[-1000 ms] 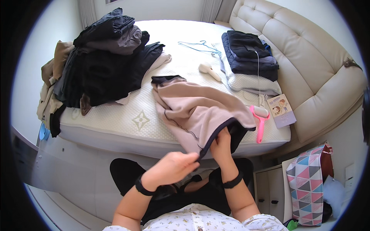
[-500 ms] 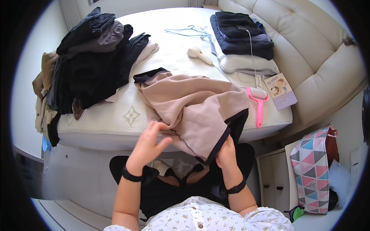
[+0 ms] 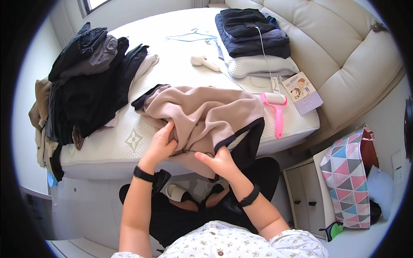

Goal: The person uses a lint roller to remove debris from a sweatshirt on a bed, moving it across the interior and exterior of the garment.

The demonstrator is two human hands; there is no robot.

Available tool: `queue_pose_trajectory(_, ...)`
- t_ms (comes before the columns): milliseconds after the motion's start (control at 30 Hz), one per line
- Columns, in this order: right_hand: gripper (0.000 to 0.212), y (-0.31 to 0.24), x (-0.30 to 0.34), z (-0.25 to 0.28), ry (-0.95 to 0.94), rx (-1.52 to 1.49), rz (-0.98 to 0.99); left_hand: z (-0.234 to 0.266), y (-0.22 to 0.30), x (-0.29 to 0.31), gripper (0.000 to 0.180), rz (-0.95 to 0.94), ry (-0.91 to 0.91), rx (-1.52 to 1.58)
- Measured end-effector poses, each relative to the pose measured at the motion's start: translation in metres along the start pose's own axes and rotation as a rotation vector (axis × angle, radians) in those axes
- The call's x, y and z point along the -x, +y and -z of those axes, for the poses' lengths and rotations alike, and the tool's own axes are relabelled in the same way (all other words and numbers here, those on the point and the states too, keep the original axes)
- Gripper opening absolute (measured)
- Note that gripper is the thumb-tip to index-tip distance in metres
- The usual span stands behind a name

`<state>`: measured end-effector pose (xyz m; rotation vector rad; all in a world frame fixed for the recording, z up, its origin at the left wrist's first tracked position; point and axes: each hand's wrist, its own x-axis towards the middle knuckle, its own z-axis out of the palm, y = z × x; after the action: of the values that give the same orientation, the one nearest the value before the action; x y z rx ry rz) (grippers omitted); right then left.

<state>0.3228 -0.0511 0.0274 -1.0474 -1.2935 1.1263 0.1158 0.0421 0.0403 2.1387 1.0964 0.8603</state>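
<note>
A beige-pink garment (image 3: 193,105) with dark trim lies rumpled over the near edge of the bed, its front part hanging above my lap. My left hand (image 3: 158,148) is closed on a fold at its left side, the fingertips partly tucked into the cloth. At the dark-trimmed edge, my right hand (image 3: 221,162) has its fingers slipped under the fabric and mostly hidden, while the thumb sticks out away from them. A pink lint roller (image 3: 278,116) with a white roll lies just right of the garment.
Dark clothes (image 3: 92,94) are heaped at the bed's left. Folded dark clothes (image 3: 254,36) sit on a white pillow (image 3: 247,66). Nearby are blue hangers (image 3: 191,36), a white handheld device (image 3: 204,63) and a booklet (image 3: 302,92). A triangle-patterned bag (image 3: 346,180) stands by the cabinet (image 3: 303,200).
My left hand has come onto the garment and taken a fold. My right hand has shifted left and up, its fingers now under the trimmed edge. The view has turned slightly.
</note>
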Motion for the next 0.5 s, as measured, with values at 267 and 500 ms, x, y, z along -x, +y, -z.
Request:
queue_pose_trajectory(267, 0.08, 0.006, -0.059, -0.008, -0.014, 0.081, 0.082, -0.007, 0.049, -0.01, 0.049, -0.206, -0.056, 0.229)
queue_pose_trajectory(500, 0.032, 0.039, -0.059, -0.006, 0.262, 0.072, -0.121, -0.009, -0.001, -0.017, 0.022, 0.0, 0.032, -0.086)
